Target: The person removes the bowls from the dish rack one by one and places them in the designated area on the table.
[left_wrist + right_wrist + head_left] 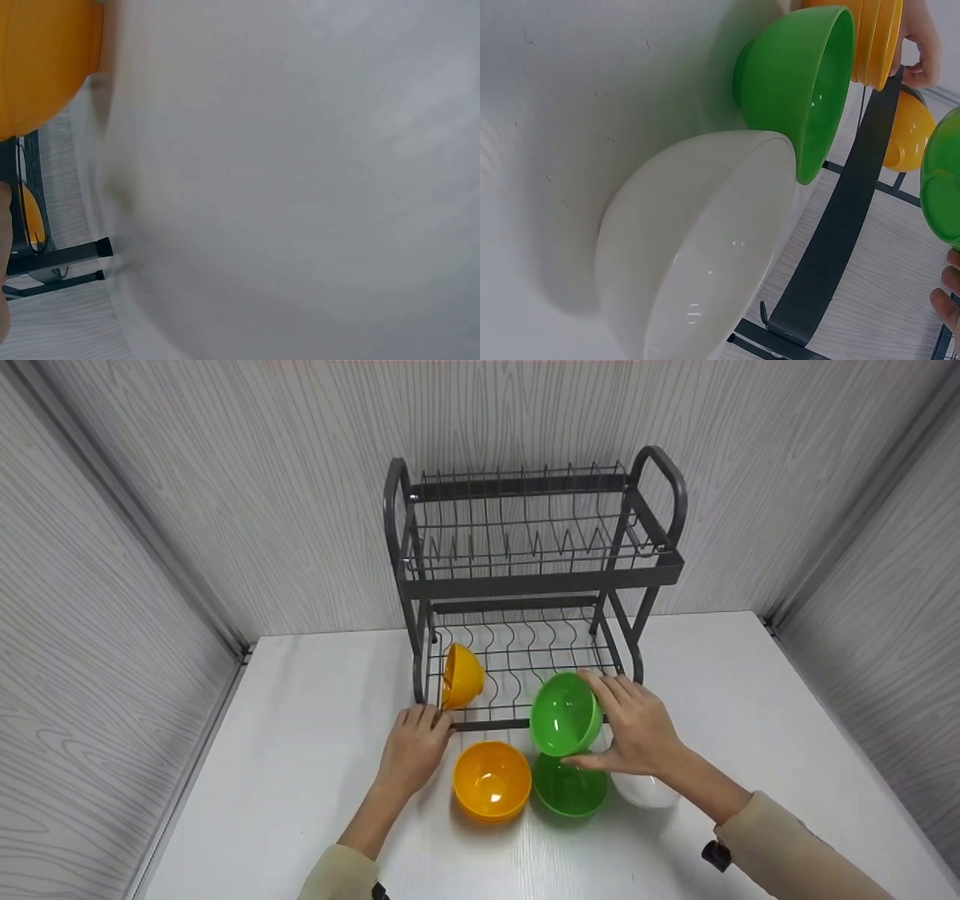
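Note:
A green bowl (564, 716) is held tilted in my right hand (637, 727), thumb at its lower rim and fingers at its upper side. It hangs over the front of the dish rack's lower tier, its inside facing me. My left hand (414, 746) grips the front left corner of the dish rack (540, 583). Just behind that hand, an orange bowl (466, 676) stands on its side on the lower wires. Below the held bowl, another green bowl (570, 787) sits upright on the table, partly covered by it.
In front of the rack, stacked orange bowls (491, 780) stand left of the green bowl on the table. To its right is a white bowl (705, 240), partly hidden by my right hand in the head view. Wood-grain panels (247, 495) enclose the white table (300, 735).

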A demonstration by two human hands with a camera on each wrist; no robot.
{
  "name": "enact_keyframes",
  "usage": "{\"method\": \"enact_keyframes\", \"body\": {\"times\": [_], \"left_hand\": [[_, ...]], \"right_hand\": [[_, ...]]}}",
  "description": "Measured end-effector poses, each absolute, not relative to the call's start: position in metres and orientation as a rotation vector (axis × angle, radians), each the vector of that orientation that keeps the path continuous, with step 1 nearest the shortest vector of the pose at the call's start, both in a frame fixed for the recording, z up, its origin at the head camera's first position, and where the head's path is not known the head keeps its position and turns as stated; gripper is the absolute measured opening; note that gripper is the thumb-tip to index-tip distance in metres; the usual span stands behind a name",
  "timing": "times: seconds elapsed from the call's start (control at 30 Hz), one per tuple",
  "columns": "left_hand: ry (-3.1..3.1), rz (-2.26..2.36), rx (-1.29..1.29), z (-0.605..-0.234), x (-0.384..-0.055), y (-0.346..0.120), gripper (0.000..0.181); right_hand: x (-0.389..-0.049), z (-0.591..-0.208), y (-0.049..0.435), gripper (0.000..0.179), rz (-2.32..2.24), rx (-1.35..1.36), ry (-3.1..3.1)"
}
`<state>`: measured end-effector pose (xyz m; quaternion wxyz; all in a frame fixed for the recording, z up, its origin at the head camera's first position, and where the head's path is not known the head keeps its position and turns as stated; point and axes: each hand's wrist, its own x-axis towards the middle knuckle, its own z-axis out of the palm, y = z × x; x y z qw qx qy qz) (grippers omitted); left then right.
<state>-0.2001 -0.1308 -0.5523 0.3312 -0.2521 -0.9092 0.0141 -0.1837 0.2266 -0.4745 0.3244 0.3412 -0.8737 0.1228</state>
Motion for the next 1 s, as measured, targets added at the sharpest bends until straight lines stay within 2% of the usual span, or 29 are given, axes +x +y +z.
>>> {"method": "enact_keyframes", "body": {"times": [0.37, 0.67, 1.0], "left_hand": [[-2.386, -0.07, -0.69, -0.548, -0.19, -0.131, 0.028], [-2.314, -0.126, -0.701, -0.537, -0.178, -0.12, 0.024], [-2.219, -0.198, -0.789, -0.52, -0.163, -0.101, 0.029]], "right_hand": [[-0.177, -0.478, 0.227, 0.118, 0.346, 0.881, -2.28], [-0.172, -0.482, 0.227, 0.122, 0.37, 0.887, -2.281], [-0.165, -0.484, 0.227, 0.126, 0.401, 0.887, -2.285]]}}
